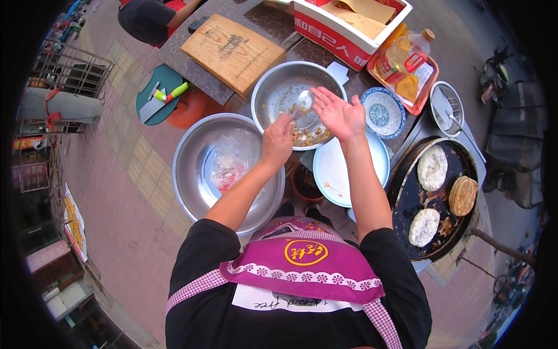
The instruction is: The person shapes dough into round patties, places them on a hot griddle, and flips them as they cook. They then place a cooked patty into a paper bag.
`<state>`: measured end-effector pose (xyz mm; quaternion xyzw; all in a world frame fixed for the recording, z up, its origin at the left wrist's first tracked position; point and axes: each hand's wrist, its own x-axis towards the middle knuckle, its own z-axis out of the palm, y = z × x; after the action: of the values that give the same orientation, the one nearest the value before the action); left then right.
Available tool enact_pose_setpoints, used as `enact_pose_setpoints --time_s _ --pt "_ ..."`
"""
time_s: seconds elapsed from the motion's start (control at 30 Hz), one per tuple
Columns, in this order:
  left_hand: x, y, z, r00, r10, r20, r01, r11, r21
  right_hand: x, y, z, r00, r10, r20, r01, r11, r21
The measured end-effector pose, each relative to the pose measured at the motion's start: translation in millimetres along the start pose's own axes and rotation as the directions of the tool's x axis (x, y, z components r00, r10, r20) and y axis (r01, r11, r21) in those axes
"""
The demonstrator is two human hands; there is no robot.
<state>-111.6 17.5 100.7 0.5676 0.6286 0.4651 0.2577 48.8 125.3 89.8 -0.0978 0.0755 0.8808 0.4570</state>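
My left hand (pixel 278 142) is closed round the handle of a spoon (pixel 303 101), whose bowl shows above the metal bowl (pixel 263 99). Brownish crumbly filling (pixel 308 136) clings to that bowl's bottom and side. Over its right part I hold my right hand (pixel 342 114) open, palm up and fingers stretched, with nothing visible in it. Below my right wrist is a round white surface with a pale blue rim (pixel 351 168). A large metal basin (pixel 189 192) stands left of my left forearm, with a clear plastic bag (pixel 228 166) inside.
Right of me, a black griddle (pixel 415 230) carries two pale flatbreads (pixel 432 168) and browned ones (pixel 463 196). A patterned blue bowl (pixel 382 96), oil bottle (pixel 407 55), wooden box (pixel 232 53) and red-white box (pixel 334 41) stand beyond. A knife (pixel 152 109) lies far left. Another person (pixel 148 20) is upper left.
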Motion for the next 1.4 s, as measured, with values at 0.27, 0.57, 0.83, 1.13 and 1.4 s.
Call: enact_pose_setpoints --time_s 0.27,0.57,0.83,1.13,1.4 --pt "-8 -8 15 0.998 0.025 -0.054 -0.023 0.999 0.036 12 5 5 0.989 -0.079 -0.123 0.069 0.994 -0.082" --pt "-1 4 -14 0.976 -0.214 0.033 0.208 0.968 0.137 -4 15 -19 0.917 0.32 0.238 0.373 -0.899 -0.228" --pt "18 29 -4 0.963 0.05 0.263 -0.104 0.975 0.198 6 43 -64 0.875 0.482 0.056 0.466 -0.867 0.179" --pt "31 15 -33 0.984 -0.139 0.108 0.094 0.933 0.347 -27 23 20 0.797 0.6 0.068 0.54 -0.759 0.363" --pt "24 16 -28 0.968 -0.223 0.115 0.159 0.899 0.407 -30 25 33 0.864 0.494 0.1 0.47 -0.861 0.193"
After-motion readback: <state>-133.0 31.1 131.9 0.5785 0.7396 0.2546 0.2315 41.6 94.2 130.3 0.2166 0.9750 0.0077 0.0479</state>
